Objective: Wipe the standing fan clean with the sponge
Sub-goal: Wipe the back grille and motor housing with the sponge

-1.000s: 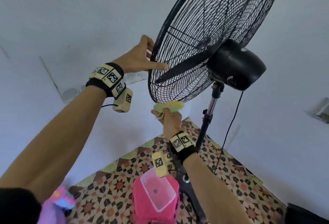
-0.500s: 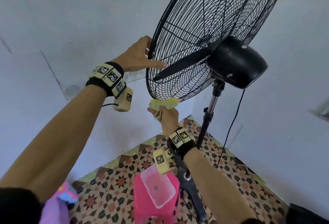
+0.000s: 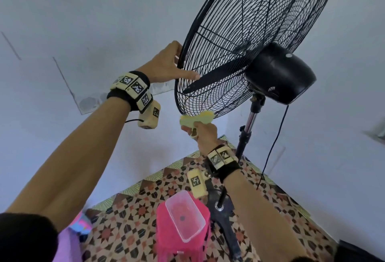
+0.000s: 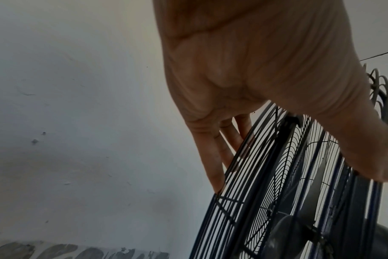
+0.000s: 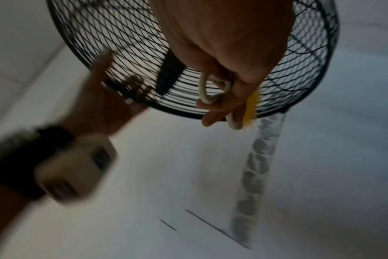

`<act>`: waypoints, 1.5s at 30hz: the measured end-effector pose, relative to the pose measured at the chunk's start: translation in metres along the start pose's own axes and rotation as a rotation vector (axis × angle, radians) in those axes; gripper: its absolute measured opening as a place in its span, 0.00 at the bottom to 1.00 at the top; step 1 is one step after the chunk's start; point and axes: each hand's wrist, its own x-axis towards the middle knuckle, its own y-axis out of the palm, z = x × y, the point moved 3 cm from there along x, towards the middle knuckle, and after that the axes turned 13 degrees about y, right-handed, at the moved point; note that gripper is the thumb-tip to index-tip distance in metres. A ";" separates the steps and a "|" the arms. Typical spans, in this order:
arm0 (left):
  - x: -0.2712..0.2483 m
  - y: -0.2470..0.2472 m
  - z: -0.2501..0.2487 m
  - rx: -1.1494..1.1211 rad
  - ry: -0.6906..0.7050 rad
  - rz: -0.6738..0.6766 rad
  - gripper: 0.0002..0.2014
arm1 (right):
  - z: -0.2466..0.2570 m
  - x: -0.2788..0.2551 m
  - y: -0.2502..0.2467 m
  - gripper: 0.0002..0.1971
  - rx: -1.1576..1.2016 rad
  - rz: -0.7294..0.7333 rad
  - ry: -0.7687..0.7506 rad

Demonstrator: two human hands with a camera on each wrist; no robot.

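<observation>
The black standing fan's wire cage [image 3: 250, 39] tilts above me, its motor housing [image 3: 279, 72] behind it. My left hand [image 3: 166, 66] pinches the cage's left rim, thumb on the rear grille and fingers on the front side. The left wrist view shows that left hand [image 4: 266, 78] straddling the cage [image 4: 288, 192]. My right hand [image 3: 205, 131] holds a yellow-green sponge [image 3: 195, 119] up against the cage's bottom rim. In the blurred right wrist view the right hand [image 5: 228, 73] curls around the sponge [image 5: 251, 108] and a pale loop under the cage [image 5: 122, 35].
The fan's pole [image 3: 248, 128] drops to a black base [image 3: 223, 220] on the patterned floor [image 3: 125, 230], and a power cord [image 3: 275, 141] hangs at the right. A clear plastic tub [image 3: 184, 216] sits on a pink stool [image 3: 166, 238] below my right arm. Pale walls close in behind.
My right hand has lifted the sponge from just below the cage up onto its bottom rim. My left hand has kept its hold on the left rim.
</observation>
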 end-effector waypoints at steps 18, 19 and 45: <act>0.005 0.026 0.015 -0.031 0.015 -0.279 0.43 | 0.062 0.000 -0.019 0.07 -0.230 0.129 -0.189; 0.007 0.027 0.017 -0.032 0.021 -0.278 0.42 | 0.060 0.002 -0.025 0.06 -0.244 0.120 -0.180; -0.016 0.074 0.010 -0.059 -0.139 -0.614 0.44 | 0.071 0.037 -0.062 0.01 -0.371 0.222 -0.166</act>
